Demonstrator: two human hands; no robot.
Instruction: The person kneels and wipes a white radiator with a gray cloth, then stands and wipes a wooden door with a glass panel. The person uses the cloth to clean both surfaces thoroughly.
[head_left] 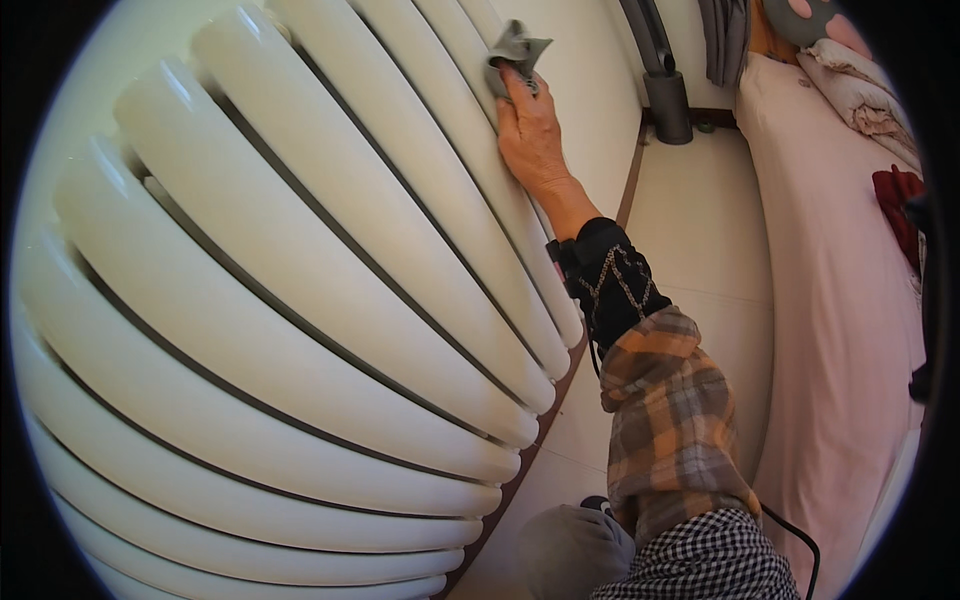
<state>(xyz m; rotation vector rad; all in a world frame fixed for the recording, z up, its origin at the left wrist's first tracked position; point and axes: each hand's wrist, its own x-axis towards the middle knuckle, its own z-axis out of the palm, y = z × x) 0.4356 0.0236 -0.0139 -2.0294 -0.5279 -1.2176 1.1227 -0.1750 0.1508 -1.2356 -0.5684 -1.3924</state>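
Pale, smooth tiles [700, 230] floor the strip between a white wall [592, 85] and one bed [810, 260] draped in soft pink fabric. A single crumpled grey cloth [515, 48], bunched into folds, is up at the far end of a glossy white radiator [350, 185], pinched between the thumb and fingers of the right hand [530, 130]. I count at least nine rounded tubes. The sleeve [670, 425] is orange-and-grey plaid.

Crumpled grey cloth [516, 46], bunched at the rightmost tube of a glossy white radiator [250, 200]
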